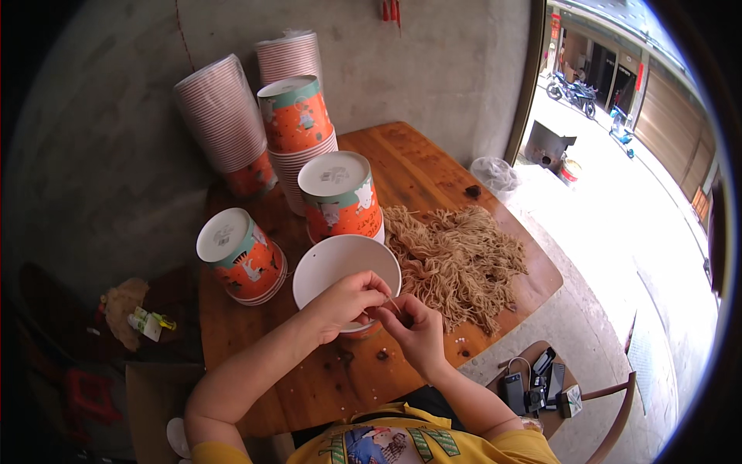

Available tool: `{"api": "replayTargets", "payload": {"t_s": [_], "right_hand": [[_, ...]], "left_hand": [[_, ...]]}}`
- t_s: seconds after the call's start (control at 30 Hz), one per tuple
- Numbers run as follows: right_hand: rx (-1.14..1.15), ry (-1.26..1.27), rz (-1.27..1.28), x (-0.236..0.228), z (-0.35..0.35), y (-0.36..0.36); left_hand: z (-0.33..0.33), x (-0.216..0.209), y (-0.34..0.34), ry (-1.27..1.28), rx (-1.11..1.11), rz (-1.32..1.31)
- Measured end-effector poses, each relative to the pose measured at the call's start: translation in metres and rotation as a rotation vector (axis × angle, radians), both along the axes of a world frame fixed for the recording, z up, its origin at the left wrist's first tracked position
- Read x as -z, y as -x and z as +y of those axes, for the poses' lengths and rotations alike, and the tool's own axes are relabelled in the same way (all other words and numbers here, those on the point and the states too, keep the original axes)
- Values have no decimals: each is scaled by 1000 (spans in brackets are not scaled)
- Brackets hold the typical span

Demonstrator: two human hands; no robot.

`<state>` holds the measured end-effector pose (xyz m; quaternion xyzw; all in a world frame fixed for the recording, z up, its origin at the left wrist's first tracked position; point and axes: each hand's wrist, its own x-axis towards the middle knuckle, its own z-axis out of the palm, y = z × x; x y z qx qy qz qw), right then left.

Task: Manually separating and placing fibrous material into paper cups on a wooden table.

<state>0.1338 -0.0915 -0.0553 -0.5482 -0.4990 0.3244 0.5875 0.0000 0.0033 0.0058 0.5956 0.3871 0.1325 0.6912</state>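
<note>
In front of me an open paper bucket [338, 264] stands upright on the wooden table, its white inside showing. My left hand [355, 300] is over its near right rim, fingers closed in a pinch. Close beside it, my right hand [417, 326] pinches with thumb and forefinger. A short length of thin tan string [394, 304] runs between the fingertips of both hands. Whether it is fixed to the bucket's rim is hidden by the fingers. To the right of the bucket lies a tangled heap of tan strings [456, 267].
Upside-down orange paper buckets [337, 193] stand behind, with a shorter stack [241, 255] at left. Tall nested stacks [220, 112] lean near the wall. A wooden chair [610, 390] holds phones and a power bank at right. A cardboard box [154, 402] sits lower left.
</note>
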Motion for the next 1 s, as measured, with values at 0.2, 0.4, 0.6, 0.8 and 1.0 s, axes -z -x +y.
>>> {"api": "replayTargets", "payload": {"t_s": [0.2, 0.4, 0.6, 0.8, 1.0], "right_hand": [[151, -130, -301, 2, 1, 4], [205, -266, -536, -1, 1, 3], [127, -283, -483, -6, -2, -2], [-73, 26, 331, -5, -5, -17], [42, -110, -237, -16, 0, -19]], "left_hand": [[-6, -3, -5, -71, -45, 10], [-7, 6, -6, -190, -73, -10], [-8, 4, -1, -277, -33, 21], [-7, 15, 2, -291, -36, -102], [-9, 15, -2, -464, 10, -168]]}}
